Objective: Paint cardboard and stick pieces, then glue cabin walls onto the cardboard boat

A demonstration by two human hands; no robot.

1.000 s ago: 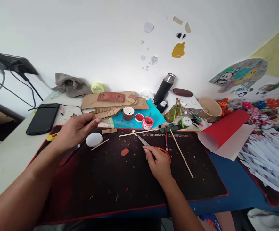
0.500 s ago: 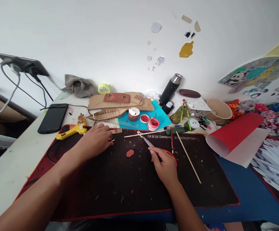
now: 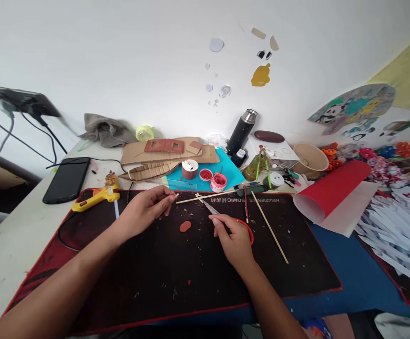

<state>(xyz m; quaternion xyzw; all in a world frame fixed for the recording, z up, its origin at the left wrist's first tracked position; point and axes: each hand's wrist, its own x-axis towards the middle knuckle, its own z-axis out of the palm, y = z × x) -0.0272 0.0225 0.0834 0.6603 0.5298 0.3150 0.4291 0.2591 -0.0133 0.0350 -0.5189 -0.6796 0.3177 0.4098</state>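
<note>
My left hand (image 3: 151, 207) is nearly closed, thumb and forefinger pinched on a short pale stick (image 3: 177, 194); its tip pokes out toward two o'clock, though my fingers hide most of it, so I can't fairly judge its length. From that hand, the cardboard boat (image 3: 151, 170) lies at twelve o'clock, the yellow glue gun (image 3: 97, 197) at nine, and a small red-brown piece (image 3: 185, 226) at four, flat on the dark mat (image 3: 155, 282).

My right hand (image 3: 233, 238) is curled round the red-handled scissors (image 3: 210, 207), the blades pointing to eleven o'clock, their tips close by a long thin stick (image 3: 212, 195) near the mat's far edge. From this hand, a second long stick (image 3: 270, 228) lies at three o'clock, a slim red brush (image 3: 246, 207) at one, and the pink paint jar (image 3: 219, 182) between eleven and twelve, beyond the mat.
</note>
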